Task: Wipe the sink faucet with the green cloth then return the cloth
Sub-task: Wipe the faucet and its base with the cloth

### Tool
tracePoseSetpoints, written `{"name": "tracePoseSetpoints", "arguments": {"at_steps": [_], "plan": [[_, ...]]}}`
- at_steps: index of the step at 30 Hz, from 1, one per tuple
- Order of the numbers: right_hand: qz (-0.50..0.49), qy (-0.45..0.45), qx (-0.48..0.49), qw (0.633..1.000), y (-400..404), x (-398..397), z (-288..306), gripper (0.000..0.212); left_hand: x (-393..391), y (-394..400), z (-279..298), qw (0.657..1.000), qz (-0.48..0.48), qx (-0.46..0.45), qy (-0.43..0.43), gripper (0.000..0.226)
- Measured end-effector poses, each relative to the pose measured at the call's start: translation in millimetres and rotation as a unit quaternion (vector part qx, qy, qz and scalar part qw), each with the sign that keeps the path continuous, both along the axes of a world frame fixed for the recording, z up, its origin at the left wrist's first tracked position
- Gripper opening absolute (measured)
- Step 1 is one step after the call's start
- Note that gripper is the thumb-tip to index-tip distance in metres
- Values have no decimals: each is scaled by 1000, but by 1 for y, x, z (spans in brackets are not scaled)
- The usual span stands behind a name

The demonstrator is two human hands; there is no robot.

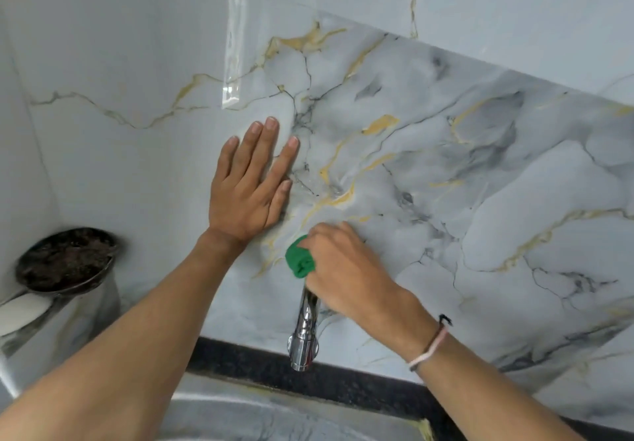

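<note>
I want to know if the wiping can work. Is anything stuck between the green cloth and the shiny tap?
Nothing visible. The right hand presses the green cloth straight onto the upper part of the faucet. The left hand lies flat on the marble wall, off to the side, not blocking.

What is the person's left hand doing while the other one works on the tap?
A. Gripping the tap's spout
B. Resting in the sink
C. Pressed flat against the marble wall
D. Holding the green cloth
C: the left hand lies open, fingers spread, on the marble wall, while the right hand holds the green cloth on the faucet.
</note>
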State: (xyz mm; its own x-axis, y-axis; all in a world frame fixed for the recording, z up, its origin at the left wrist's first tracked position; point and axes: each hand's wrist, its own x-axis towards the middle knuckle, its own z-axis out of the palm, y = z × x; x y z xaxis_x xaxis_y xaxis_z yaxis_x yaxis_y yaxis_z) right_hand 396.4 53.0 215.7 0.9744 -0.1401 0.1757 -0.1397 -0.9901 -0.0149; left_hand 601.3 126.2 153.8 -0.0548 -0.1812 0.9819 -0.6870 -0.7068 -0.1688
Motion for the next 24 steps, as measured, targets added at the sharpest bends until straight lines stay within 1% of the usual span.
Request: {"name": "tracePoseSetpoints", "arguments": {"at_steps": [2, 3, 5, 6, 7, 8, 9, 10, 11, 12, 14, 15, 17, 19, 22, 24], "plan": [[-8, -54, 107, 993, -9, -9, -3, 44, -1, 0, 0, 1000, 0, -4, 0, 60], [-15, -83, 169, 982, -13, -14, -6, 42, 0, -1, 0, 1000, 6, -4, -2, 60], [-67, -127, 310, 940, -25, -23, -18, 31, 0, -2, -1, 1000, 12, -5, -12, 60], [-106, -137, 389, 905, -32, -27, -24, 25, 0, -2, -1, 1000, 14, -5, -16, 60], [-144, -140, 483, 853, -40, -33, -33, 22, 0, -3, -1, 1000, 16, -5, -19, 60], [-179, -131, 585, 780, -49, -39, -44, 22, 0, -3, -2, 1000, 15, -6, -20, 60], [-209, -112, 686, 689, -57, -44, -57, 24, 0, -3, -2, 1000, 13, -8, -20, 60], [-229, -94, 762, 598, -62, -50, -70, 30, 0, -3, -2, 1000, 9, -9, -18, 60], [-239, -89, 812, 525, -63, -52, -82, 35, 1, -3, -1, 1000, 8, -10, -19, 60], [-248, -90, 839, 475, -61, -52, -94, 40, 1, -3, -1, 1000, 8, -11, -21, 60], [-252, -84, 877, 401, -50, -45, -114, 44, 0, -3, -1, 1000, 4, -12, -24, 60], [-250, -76, 891, 370, -43, -39, -121, 45, 0, -3, -1, 1000, 2, -12, -27, 60], [-245, -63, 907, 336, -30, -24, -127, 51, 1, -3, -2, 999, 5, -12, -30, 60], [-227, -69, 917, 321, -22, -8, -120, 53, 3, -3, -3, 999, 14, -8, -33, 60], [-200, -72, 929, 302, -17, 3, -104, 47, 3, -2, -3, 999, 30, -7, -36, 61], [-198, -78, 935, 284, -18, 2, -101, 47, 3, -2, -3, 999, 32, -8, -31, 61]]}}
